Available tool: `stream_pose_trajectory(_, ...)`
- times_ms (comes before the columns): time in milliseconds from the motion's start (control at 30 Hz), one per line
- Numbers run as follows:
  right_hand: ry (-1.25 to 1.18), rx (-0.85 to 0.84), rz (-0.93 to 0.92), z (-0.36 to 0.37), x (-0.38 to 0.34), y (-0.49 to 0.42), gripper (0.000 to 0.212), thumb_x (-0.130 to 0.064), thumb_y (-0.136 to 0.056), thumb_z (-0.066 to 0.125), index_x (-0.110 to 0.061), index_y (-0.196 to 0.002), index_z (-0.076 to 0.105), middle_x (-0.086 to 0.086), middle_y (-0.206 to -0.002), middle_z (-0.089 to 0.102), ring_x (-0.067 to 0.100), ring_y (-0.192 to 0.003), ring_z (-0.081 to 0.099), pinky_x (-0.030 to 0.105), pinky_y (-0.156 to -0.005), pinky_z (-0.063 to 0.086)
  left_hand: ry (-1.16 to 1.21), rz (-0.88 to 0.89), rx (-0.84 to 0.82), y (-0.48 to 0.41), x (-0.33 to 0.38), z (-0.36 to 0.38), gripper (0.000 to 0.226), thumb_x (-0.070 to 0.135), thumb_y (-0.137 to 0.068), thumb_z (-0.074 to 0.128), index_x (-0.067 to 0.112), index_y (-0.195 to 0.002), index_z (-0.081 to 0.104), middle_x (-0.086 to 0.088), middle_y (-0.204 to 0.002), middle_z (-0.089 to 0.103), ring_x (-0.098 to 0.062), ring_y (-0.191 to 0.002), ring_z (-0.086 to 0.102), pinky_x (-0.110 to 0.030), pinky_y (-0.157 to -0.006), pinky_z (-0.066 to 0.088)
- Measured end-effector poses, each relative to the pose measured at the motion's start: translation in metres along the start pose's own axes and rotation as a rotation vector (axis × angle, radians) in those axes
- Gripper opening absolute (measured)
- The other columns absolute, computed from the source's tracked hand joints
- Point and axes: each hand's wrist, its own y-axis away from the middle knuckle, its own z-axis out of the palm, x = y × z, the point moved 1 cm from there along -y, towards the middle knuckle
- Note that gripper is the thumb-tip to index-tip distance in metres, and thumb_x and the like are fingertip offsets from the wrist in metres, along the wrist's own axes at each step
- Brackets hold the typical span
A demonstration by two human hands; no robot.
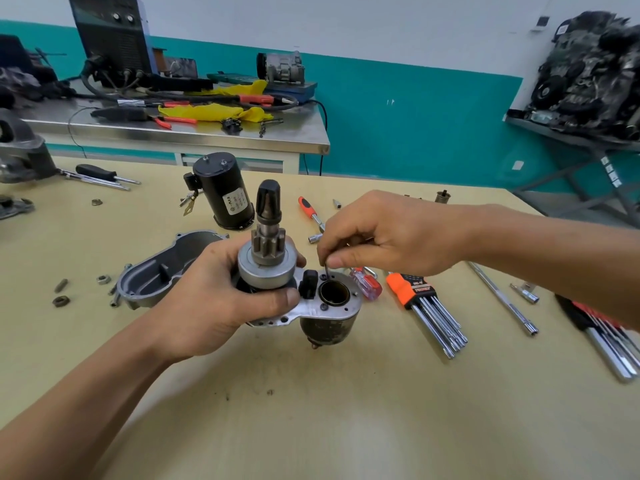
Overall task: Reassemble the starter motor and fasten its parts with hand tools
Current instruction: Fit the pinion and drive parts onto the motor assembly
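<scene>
Right fingertips point(341, 261) pinch a thin dark hex key point(327, 271), tip down at the plate.

Key shaft is near vertical, directly under the right hand point(391, 237). Its tip sits at the far rim of the brass-lined round bore point(334, 292) in the silver flange plate point(311, 311); can't tell if it's seated in a screw head. Left hand point(214, 296) grips the silver clutch drum point(266, 271) and holds the starter assembly centre-frame between both hands. Whether it touches the beige table point(311, 410) is unclear. Assembly long axis is upright: toothed pinion point(268, 242) points up, dark motor body point(327, 329) hangs below the plate. Right hand is nearer the fastener. Next move is likely a twist about the vertical axis, with the left hand counter-holding.
</scene>
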Motion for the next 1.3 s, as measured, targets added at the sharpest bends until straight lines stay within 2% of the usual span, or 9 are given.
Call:
stream_pose_trajectory(133,0.001,0.067,-0.074,-0.004,0.0,0.0,0.017,-0.018,-0.097,0.062,-0.012,-0.109,0.072,-0.017,-0.092,0.065,0.002,-0.086,0.062,0.012,-0.075,0.044,0.001,-0.011,-0.005,-0.001,0.0,0.0,0.029,0.01,-0.072,0.076,0.016,-0.1,0.07,-0.017,-0.089,0.066,-0.029,-0.076,0.066,-0.024,-0.065,0.056)
stream_pose_trajectory(200,0.02,0.066,-0.084,-0.003,0.0,0.0,0.016,-0.017,-0.097,0.062,-0.012,-0.109,0.072,-0.021,-0.092,0.062,-0.001,-0.086,0.061,0.009,-0.076,0.041,0.004,-0.011,-0.008,-0.001,0.0,-0.001,0.028,0.01,-0.072,0.076,0.017,-0.099,0.07,-0.017,-0.089,0.065,-0.025,-0.075,0.065,-0.025,-0.065,0.056)
stream_pose_trajectory(433,0.085,0.077,-0.132,0.0,-0.004,-0.001,0.019,-0.016,-0.097,0.061,-0.008,-0.11,0.073,0.0,-0.098,0.07,0.012,-0.09,0.064,0.025,-0.081,0.05,-0.014,-0.01,-0.009,0.0,0.001,-0.001,0.028,0.011,-0.072,0.077,0.017,-0.099,0.07,-0.017,-0.091,0.066,-0.028,-0.079,0.065,-0.024,-0.066,0.056)
stream_pose_trajectory(600,0.273,0.036,-0.23,-0.006,-0.013,0.0,0.022,-0.018,-0.099,0.056,-0.007,-0.105,0.073,0.005,-0.091,0.069,0.021,-0.083,0.062,0.018,-0.075,0.039,-0.002,-0.008,-0.007,0.0,0.003,0.0,0.033,0.027,-0.067,0.079,0.02,-0.099,0.071,-0.014,-0.096,0.068,-0.026,-0.085,0.067,-0.022,-0.07,0.055)
stream_pose_trajectory(700,0.387,0.0,-0.254,-0.01,-0.019,-0.001,0.025,-0.02,-0.1,0.053,-0.006,-0.104,0.073,0.007,-0.09,0.07,0.024,-0.081,0.062,0.017,-0.071,0.031,-0.005,-0.015,0.001,0.0,0.003,0.001,0.031,0.022,-0.069,0.081,0.02,-0.098,0.071,-0.008,-0.094,0.07,-0.023,-0.087,0.069,-0.022,-0.071,0.055)
stream_pose_trajectory(933,0.375,0.029,0.079,0.0,-0.036,-0.005,0.024,-0.023,-0.1,0.055,-0.012,-0.087,0.072,0.0,-0.069,0.062,0.012,-0.062,0.05,0.027,-0.063,0.041,0.014,-0.054,0.12,0.001,0.003,0.007,0.025,0.011,-0.071,0.08,0.016,-0.093,0.07,-0.012,-0.096,0.072,-0.03,-0.091,0.067,-0.024,-0.078,0.058)
stream_pose_trajectory(1067,0.364,0.085,0.277,0.005,-0.045,-0.009,0.04,-0.021,-0.093,0.064,-0.022,-0.061,0.04,-0.005,-0.059,0.041,0.009,-0.052,0.041,0.024,-0.051,0.035,-0.033,-0.041,0.192,0.005,0.008,0.015,0.027,0.006,-0.074,0.084,0.021,-0.091,0.069,-0.007,-0.091,0.072,-0.026,-0.086,0.068,-0.027,-0.075,0.059)
stream_pose_trajectory(1133,0.384,0.112,0.323,0.007,-0.052,-0.007,0.044,-0.02,-0.089,0.067,-0.024,-0.059,0.034,-0.002,-0.059,0.039,0.011,-0.05,0.039,0.023,-0.045,0.029,-0.083,-0.008,0.228,0.008,0.013,0.022,0.027,0.01,-0.071,0.083,0.023,-0.089,0.068,-0.006,-0.088,0.071,-0.025,-0.081,0.067,-0.03,-0.072,0.057)
stream_pose_trajectory(1300,0.358,0.194,0.408,0.01,-0.06,0.004,0.042,-0.025,-0.086,0.069,-0.023,-0.061,0.035,-0.001,-0.059,0.04,0.012,-0.048,0.041,0.022,-0.039,0.025,-0.171,0.062,0.302,0.014,0.02,0.036,0.034,-0.001,-0.074,0.08,0.028,-0.086,0.067,0.0,-0.078,0.069,-0.016,-0.067,0.065,-0.017,-0.055,0.052)
